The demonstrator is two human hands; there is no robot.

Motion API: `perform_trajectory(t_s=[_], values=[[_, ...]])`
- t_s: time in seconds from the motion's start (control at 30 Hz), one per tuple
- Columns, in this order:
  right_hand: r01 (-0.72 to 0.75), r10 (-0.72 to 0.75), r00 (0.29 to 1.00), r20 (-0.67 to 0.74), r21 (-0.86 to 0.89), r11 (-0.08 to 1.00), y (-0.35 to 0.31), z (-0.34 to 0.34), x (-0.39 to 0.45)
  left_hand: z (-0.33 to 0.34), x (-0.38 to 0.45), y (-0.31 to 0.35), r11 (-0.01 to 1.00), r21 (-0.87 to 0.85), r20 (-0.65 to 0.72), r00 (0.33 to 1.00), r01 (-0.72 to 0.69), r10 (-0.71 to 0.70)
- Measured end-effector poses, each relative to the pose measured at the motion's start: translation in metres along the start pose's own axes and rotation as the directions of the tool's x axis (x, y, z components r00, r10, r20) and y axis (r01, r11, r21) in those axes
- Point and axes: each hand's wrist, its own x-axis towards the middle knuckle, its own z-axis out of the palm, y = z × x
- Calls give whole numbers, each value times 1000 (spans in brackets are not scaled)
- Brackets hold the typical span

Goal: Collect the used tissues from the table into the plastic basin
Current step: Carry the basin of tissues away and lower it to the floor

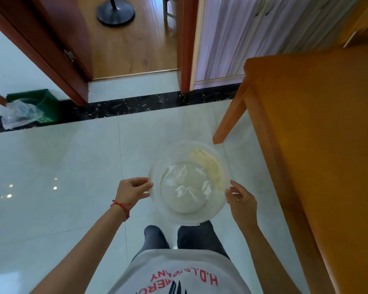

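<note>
Translucent plastic basin (157, 177) – crumpled paper tissues (174, 177)

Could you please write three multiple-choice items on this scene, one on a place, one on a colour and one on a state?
1. Where is the plastic basin?
A. On the wooden table
B. Held above the tiled floor, left of the table
C. Inside the green bin

2. What colour is the cord on the left wrist?
A. Red
B. Blue
C. Yellow

3. How do the hands stand to the basin?
A. Only the right hand holds it
B. Neither touches it
C. Each hand grips one side of its rim

Answers:
1. B: the basin hangs over the tiled floor, beside the wooden table, with crumpled tissues inside.
2. A: the wrist cord is red.
3. C: the left hand and right hand curl round opposite edges of the rim.
</note>
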Motion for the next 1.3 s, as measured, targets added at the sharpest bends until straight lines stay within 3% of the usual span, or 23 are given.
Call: perform_trajectory(t_s=[0.23, 0.43, 0.93, 1.3], values=[[-112, 112, 994, -17, 45, 993, -11, 16, 87, 35, 93, 35, 994, 109, 19, 999, 28, -30], [-190, 194, 978, -73, 61, 980, 13, 52, 151, 61, 188, 27, 982, 175, 72, 994, 69, -83], [-306, 301, 934, -192, 3, 952, 161, 177, 315, 129, 429, -97, 948, 289, 117, 978, 131, -171], [-255, 224, 957, -182, -173, 951, 272, 229, 405, 189, 532, -190, 945, 258, 82, 970, 200, -228]])
